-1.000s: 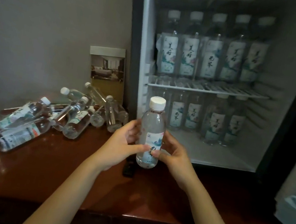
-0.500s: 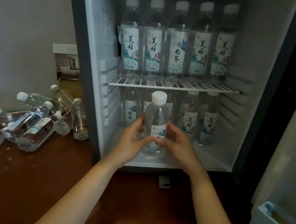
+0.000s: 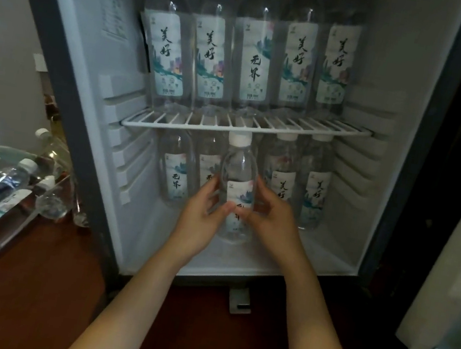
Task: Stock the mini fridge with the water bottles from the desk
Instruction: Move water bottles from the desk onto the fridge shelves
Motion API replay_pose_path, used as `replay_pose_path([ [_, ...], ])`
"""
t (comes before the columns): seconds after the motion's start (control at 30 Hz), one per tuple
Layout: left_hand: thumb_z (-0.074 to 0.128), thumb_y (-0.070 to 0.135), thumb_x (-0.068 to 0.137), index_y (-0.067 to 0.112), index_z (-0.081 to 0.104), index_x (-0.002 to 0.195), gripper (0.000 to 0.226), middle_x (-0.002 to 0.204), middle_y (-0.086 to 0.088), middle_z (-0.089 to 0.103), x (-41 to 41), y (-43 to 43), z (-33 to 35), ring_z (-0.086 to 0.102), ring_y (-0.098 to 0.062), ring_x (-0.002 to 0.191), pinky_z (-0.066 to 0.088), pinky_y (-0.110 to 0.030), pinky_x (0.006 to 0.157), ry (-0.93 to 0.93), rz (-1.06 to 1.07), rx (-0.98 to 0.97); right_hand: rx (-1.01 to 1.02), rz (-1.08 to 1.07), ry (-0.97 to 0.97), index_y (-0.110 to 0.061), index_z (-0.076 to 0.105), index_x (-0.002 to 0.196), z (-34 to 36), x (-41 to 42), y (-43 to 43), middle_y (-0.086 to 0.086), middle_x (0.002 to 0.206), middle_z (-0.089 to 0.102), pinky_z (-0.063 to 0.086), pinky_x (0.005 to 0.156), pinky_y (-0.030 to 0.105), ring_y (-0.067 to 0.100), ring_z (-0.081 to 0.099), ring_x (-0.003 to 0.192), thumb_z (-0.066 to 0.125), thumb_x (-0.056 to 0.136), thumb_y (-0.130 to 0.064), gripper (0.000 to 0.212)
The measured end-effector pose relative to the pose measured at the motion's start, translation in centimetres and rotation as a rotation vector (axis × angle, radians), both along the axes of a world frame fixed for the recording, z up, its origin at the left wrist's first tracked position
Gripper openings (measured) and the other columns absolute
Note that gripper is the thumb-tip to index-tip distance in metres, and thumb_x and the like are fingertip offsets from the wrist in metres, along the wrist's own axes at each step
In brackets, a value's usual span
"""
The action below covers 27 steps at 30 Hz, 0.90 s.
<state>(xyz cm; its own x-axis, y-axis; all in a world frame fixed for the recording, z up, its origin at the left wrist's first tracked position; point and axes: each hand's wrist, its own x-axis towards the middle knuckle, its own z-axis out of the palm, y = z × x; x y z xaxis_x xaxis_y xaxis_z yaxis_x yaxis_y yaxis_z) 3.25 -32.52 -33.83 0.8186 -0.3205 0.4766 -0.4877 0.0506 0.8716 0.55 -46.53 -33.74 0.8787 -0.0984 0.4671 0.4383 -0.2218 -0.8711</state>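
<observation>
Both hands grip one water bottle (image 3: 239, 175) between them. The left hand (image 3: 201, 218) curls round its left side and the right hand (image 3: 272, 220) round its right side, with both thumbs pressed on the lower front of the label. The bottle stands upright inside the lower compartment of the mini fridge (image 3: 391, 64), its white cap (image 3: 240, 138) just under the front edge of the wire shelf (image 3: 306, 129) above the hands. Whether its base touches the fridge floor cannot be told.

Its label shows a small logo and a blue-green ink wash; the black characters below are mostly hidden by the thumbs.

Just behind the hands stands the lower row (image 3: 314, 196): the bottle to the left of the left hand reads 无界, and the two to the right of the right hand read 美好. The one directly behind the left hand is mostly covered.

Above the hands, on the shelf, the upper row (image 3: 254, 66) holds five bottles, reading from left 美好, 美好, 无界, 美好, 美好.

Up and left of the hands, a sticker (image 3: 111, 4) on the fridge's inner wall carries print too small to read.

Well to the left of the left hand, loose bottles (image 3: 8, 193) lie piled on the desk (image 3: 23, 292). The open fridge door (image 3: 449, 269) stands to the right of the right hand.
</observation>
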Motion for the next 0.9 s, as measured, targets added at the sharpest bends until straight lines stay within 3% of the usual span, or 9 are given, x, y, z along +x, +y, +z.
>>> replay_pose_path([
  [0.13,0.053,0.006,0.092,0.022,0.049,0.131,0.042,0.119,0.012,0.063,0.1,-0.6,0.0,0.06,-0.004,0.11,0.048,-0.012,0.083,0.014,0.02,-0.024,-0.028,-0.117,-0.046,-0.051,0.045,0.121,-0.3,-0.6,0.4,-0.019,0.117,0.063,0.047,0.087,0.013,-0.004,0.058,0.105,0.068,0.082,-0.015,0.058],
  [0.2,0.054,0.006,0.092,0.024,0.051,0.129,0.041,0.118,0.012,0.064,0.1,-0.6,-0.1,0.061,-0.004,0.108,0.048,-0.012,0.082,0.02,0.042,-0.027,-0.061,-0.189,-0.059,-0.056,0.043,0.119,-0.4,-0.9,0.6,-0.02,0.116,0.062,0.044,0.084,0.007,-0.011,0.056,0.102,0.07,0.08,-0.021,0.059],
  [0.3,0.061,0.009,0.088,0.023,0.058,0.121,0.037,0.11,0.011,0.067,-0.1,-0.7,-0.5,0.064,-0.004,0.101,0.05,-0.014,0.08,0.016,0.156,-0.04,-0.116,-0.275,-0.06,-0.048,0.046,0.125,-0.5,-0.9,0.8,-0.02,0.107,0.063,0.043,0.074,0.003,-0.013,0.056,0.092,0.071,0.079,-0.025,0.057],
  [0.43,0.074,0.013,0.077,0.029,0.06,0.104,0.033,0.091,0.018,0.064,0.0,-0.6,-0.8,0.061,0.011,0.081,0.046,-0.004,0.071,-0.05,0.367,-0.014,-0.193,-0.392,-0.085,-0.033,0.057,0.123,-0.7,-0.8,1.0,-0.009,0.102,0.064,0.049,0.073,0.017,0.006,0.06,0.085,0.072,0.078,-0.027,0.048],
  [0.57,0.072,0.012,0.079,0.02,0.062,0.111,0.035,0.091,0.016,0.061,0.0,-1.0,-1.4,0.056,0.013,0.076,0.044,0.0,0.068,-0.08,0.418,0.086,-0.223,-0.51,-0.121,-0.022,0.063,0.117,-0.7,-0.7,1.3,-0.015,0.086,0.057,0.044,0.066,0.011,-0.003,0.054,0.069,0.073,0.077,-0.019,0.041],
  [0.7,0.066,0.004,0.083,0.008,0.059,0.122,0.04,0.101,0.009,0.06,0.0,-1.5,-1.9,0.058,0.004,0.084,0.042,0.002,0.071,-0.068,0.417,0.118,-0.218,-0.572,-0.106,-0.012,0.066,0.112,-0.9,-0.5,1.4,-0.001,0.09,0.065,0.05,0.074,0.027,0.012,0.059,0.079,0.072,0.079,-0.015,0.034],
  [0.8,0.059,-0.004,0.086,0.013,0.048,0.133,0.051,0.116,0.009,0.054,-0.2,-1.5,-2.3,0.055,-0.006,0.108,0.042,-0.004,0.084,-0.023,0.311,0.109,-0.233,-0.608,-0.095,-0.011,0.066,0.11,-1.0,-0.3,1.4,0.006,0.092,0.068,0.048,0.075,0.026,0.017,0.063,0.084,0.069,0.081,-0.014,0.029],
  [0.9,0.049,-0.013,0.083,0.024,0.037,0.14,0.069,0.13,0.009,0.048,-0.3,-1.4,-2.7,0.045,-0.003,0.123,0.04,-0.005,0.086,-0.028,0.21,0.191,-0.229,-0.615,-0.066,-0.007,0.067,0.108,-1.1,-0.1,1.3,0.008,0.093,0.07,0.049,0.075,0.028,0.021,0.065,0.086,0.065,0.084,-0.009,0.023],
])
